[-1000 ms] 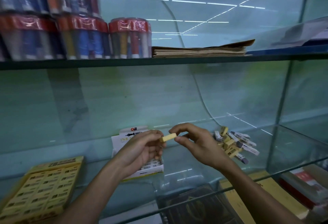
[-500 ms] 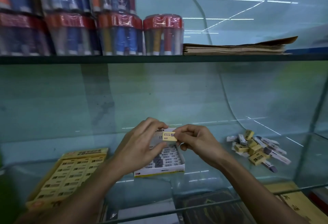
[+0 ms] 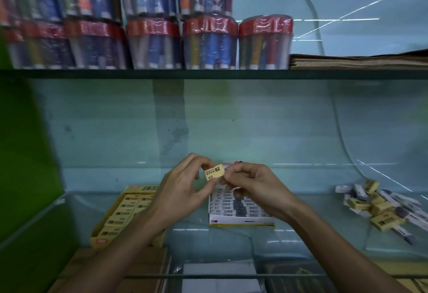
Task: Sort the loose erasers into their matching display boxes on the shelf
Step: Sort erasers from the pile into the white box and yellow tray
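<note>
Eraser: I pinch the yellow 2B eraser [image 3: 215,172] between both hands, above the white box [image 3: 240,218].
Left hand [image 3: 183,188]: grip closed on its left end.
Right hand [image 3: 252,188]: grip closed on its right end.
Yellow box [image 3: 120,218]: left of the white box.
Loose pile [image 3: 379,204]: right of it.

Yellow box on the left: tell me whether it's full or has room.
Cannot tell. The yellow box shows packed rows of 2B erasers, but the left hand and its forearm cover the right side.
</note>
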Motion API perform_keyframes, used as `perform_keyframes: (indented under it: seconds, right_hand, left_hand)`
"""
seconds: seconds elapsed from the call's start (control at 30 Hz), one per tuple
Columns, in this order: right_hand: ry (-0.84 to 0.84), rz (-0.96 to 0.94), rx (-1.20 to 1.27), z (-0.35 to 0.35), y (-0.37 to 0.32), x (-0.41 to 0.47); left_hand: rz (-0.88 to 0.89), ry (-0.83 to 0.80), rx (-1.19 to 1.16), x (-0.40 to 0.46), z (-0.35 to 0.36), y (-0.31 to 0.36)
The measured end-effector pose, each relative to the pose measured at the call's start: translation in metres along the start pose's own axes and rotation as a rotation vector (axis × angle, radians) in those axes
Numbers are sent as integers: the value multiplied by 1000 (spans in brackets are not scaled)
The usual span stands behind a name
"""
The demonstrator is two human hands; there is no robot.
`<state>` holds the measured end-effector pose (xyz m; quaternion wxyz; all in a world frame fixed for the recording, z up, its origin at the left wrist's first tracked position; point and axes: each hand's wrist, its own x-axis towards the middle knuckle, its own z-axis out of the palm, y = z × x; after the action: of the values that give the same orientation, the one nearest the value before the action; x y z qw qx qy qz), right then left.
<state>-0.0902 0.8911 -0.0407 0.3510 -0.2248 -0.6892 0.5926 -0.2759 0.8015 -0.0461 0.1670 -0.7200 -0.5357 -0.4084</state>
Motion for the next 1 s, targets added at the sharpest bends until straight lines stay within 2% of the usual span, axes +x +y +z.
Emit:
perform_keyframes:
  seconds: [0.17, 0.3, 0.37, 0.5, 0.7, 0.8, 1.0]
  right_hand:
    - [-16, 44, 139, 26, -4, 11]
    - [-24, 107, 283, 42, -11, 24]
    - [-59, 93, 139, 52, -13, 31]
    - [-145, -58, -276, 83, -9, 54]
    - [-331, -204, -815, 143, -6, 91]
    - [-371, -193, -941, 165, 2, 105]
    - [-349, -180, -1017, 194, 16, 119]
  left_hand:
    - [-29, 9, 21, -9, -13, -6]
    - [-125, 155, -28, -15, -39, -20]
    - [-189, 257, -65, -19, -55, -27]
    - [-354, 394, -134, -30, -83, -41]
    - [-455, 434, -141, -48, -108, -54]
    - [-471, 447, -126, -53, -115, -56]
    - [-495, 453, -130, -63, -125, -63]
